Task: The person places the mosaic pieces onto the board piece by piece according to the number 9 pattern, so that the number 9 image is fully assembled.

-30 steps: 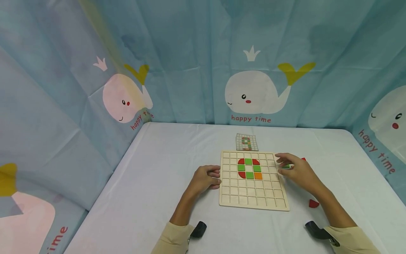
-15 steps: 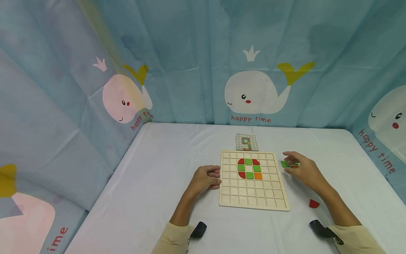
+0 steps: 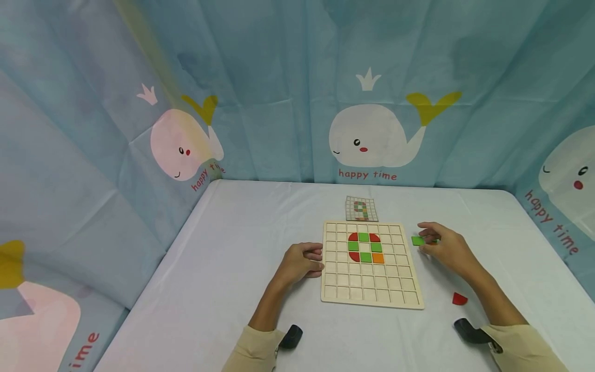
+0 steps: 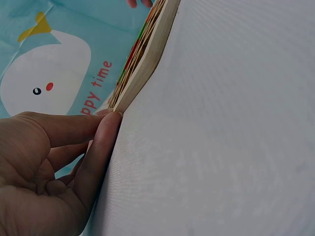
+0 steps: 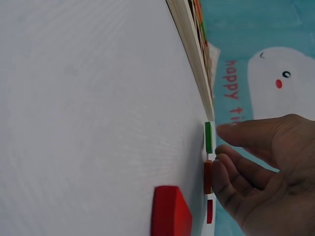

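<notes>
Tan cloth of the sleeves [image 3: 520, 349] is seen nearest, with a black wrist mount [image 3: 471, 330] at each cuff. Beside the right forearm a red piece [image 3: 459, 298] is found lying alone, well apart from the board. The left edge of the wooden grid board [image 3: 369, 293] is touched by the left hand [image 3: 298, 261], thumb and fingers spaced along it rather than wrapped round it; a brace against sliding is inferred. At the right, the right hand [image 3: 443, 248] is held over loose pieces, its grip narrow, fingertips slightly parted, nothing seen held. Under it a green piece [image 3: 418, 241] is placed just beside the board; an orange piece [image 5: 207, 177] and a far red piece [image 5: 209, 211] are shown beyond it in the right wrist view, laid there presumably for short reach. Contact with any piece cannot be confirmed. On the board, tiles [image 3: 364, 237] are ringed about a bare cell, held square, it is judged, by the ridges. At the far edge a patterned card [image 3: 361, 208] is set, likely so both are read together. Room on the desk [image 3: 260, 217] is judged ample leftward, tight between green piece and board; the far side is bounded by a curtain [image 3: 279, 139].
</notes>
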Motion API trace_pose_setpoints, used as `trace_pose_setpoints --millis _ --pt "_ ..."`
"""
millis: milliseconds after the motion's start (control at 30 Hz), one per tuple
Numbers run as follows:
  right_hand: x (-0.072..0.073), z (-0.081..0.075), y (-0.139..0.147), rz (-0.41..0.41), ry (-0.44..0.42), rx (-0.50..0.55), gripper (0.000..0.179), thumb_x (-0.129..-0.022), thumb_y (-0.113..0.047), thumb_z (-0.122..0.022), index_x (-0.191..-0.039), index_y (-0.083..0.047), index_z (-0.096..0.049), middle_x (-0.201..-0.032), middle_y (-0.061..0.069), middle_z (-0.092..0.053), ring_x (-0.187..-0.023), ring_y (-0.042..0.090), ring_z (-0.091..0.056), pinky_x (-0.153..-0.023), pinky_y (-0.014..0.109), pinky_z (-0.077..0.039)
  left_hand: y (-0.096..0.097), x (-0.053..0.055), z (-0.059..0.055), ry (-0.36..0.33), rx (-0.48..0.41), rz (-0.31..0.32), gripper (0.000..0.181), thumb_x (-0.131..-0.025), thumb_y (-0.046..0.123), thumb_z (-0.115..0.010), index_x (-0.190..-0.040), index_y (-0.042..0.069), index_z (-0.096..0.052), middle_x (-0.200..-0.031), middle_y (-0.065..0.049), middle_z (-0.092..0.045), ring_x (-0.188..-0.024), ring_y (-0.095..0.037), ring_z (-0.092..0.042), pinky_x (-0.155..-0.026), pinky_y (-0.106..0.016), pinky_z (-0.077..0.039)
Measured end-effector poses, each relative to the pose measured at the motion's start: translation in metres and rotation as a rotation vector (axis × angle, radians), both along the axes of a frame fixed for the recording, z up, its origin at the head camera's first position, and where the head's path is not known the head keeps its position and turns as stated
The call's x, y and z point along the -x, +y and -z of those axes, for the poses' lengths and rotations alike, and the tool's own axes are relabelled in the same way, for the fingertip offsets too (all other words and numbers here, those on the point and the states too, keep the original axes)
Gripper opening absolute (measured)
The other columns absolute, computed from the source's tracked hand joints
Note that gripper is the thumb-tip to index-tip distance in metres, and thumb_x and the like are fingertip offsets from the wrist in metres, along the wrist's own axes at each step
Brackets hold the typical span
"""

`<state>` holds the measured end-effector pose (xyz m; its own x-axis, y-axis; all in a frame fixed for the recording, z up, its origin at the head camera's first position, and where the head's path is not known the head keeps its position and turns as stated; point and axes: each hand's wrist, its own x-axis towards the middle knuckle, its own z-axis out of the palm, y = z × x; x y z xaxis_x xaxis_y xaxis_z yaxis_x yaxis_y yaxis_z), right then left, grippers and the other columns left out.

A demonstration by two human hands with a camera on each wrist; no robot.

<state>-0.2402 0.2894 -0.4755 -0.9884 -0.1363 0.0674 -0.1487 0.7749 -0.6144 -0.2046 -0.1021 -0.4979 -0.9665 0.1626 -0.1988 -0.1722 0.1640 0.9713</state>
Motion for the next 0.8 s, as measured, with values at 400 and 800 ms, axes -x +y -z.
trace_pose_setpoints --millis 400,800 --pt "0.0055 0.0036 0.0015 -0.043 0.017 -0.022 0.05 -0.09 -0.001 -0.076 -0.138 0.004 -0.063 -0.12 0.023 -0.074 -0.103 0.036 -0.069 -0.079 0.04 -0.059 0.0001 -0.0006 -0.0011 -0.002 -0.01 0.002 0.057 -0.086 -0.012 -0.077 -0.141 -0.001 -0.065 -0.12 -0.017 -0.067 -0.093 -0.018 -0.073 -0.075 -0.031 -0.069" --pt "0.0075 0.0055 0.001 -0.071 0.02 -0.051 0.05 -0.088 0.002 -0.077 -0.136 0.005 -0.064 -0.112 0.02 -0.073 -0.097 0.03 -0.067 -0.079 0.04 -0.058 0.0003 -0.0019 -0.0021 -0.003 -0.012 0.002 0.057 -0.087 -0.011 -0.077 -0.141 -0.001 -0.065 -0.121 -0.018 -0.067 -0.095 -0.018 -0.073 -0.075 -0.031 -0.069"
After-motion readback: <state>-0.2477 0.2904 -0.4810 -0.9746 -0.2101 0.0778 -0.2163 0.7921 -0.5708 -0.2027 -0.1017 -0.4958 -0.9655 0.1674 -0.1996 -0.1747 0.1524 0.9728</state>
